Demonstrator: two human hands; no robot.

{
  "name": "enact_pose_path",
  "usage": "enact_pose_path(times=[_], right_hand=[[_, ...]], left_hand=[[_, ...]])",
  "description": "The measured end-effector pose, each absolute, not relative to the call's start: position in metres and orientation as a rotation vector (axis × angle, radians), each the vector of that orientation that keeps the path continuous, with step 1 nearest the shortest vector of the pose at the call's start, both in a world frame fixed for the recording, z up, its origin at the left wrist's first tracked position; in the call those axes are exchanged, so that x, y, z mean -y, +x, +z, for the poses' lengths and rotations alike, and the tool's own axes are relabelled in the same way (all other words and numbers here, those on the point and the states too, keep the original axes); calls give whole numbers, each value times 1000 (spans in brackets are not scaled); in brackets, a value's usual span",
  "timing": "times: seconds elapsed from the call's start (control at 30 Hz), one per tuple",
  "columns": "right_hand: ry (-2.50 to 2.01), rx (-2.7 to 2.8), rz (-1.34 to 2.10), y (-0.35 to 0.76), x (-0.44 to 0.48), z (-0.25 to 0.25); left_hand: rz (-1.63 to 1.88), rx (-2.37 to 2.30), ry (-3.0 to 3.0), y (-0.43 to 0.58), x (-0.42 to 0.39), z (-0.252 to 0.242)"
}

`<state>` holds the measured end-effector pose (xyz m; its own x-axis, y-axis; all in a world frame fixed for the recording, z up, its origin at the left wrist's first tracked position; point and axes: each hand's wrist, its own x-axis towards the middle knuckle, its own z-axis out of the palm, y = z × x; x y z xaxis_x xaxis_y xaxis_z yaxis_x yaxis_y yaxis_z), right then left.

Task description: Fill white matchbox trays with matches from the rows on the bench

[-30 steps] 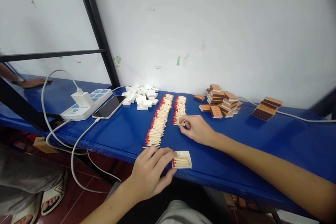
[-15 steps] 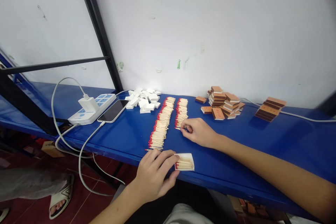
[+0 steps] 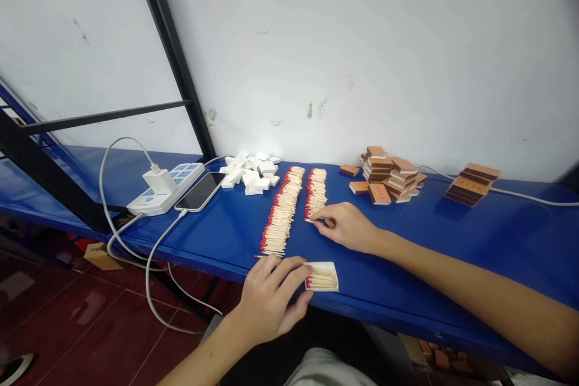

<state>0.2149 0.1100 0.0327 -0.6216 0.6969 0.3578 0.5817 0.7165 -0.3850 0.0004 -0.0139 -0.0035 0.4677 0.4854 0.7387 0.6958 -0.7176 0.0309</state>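
My left hand (image 3: 274, 295) is closed on the left end of a white matchbox tray (image 3: 335, 276), thumb and fingers gripping its sides near the table's front edge. Several red-tipped matches (image 3: 322, 279) lie side by side in the tray. My right hand (image 3: 341, 226) pinches a match (image 3: 308, 220) at the near end of the shorter row of matches (image 3: 316, 190). To its left runs a longer row of matches (image 3: 283, 211), heads pointing left. The far fingers of my right hand are partly hidden by the others.
White empty trays (image 3: 253, 170) are heaped by the wall. Brown matchboxes (image 3: 393, 175) are piled at the right, with another stack (image 3: 473, 184) beyond. A phone (image 3: 199, 192) and a power strip (image 3: 165, 190) with white cables lie at the left.
The view has shifted slightly, moving things a little right. My hands keep nearly the same places. At the lower left, another person's leg and sandalled foot have mostly gone out of view.
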Motion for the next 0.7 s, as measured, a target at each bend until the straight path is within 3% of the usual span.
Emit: enact_pose_path(times=[0.7], right_hand=[[-1030, 2397, 154, 214, -104, 35]], left_hand=[[-1087, 1030, -2419, 0, 15, -6]])
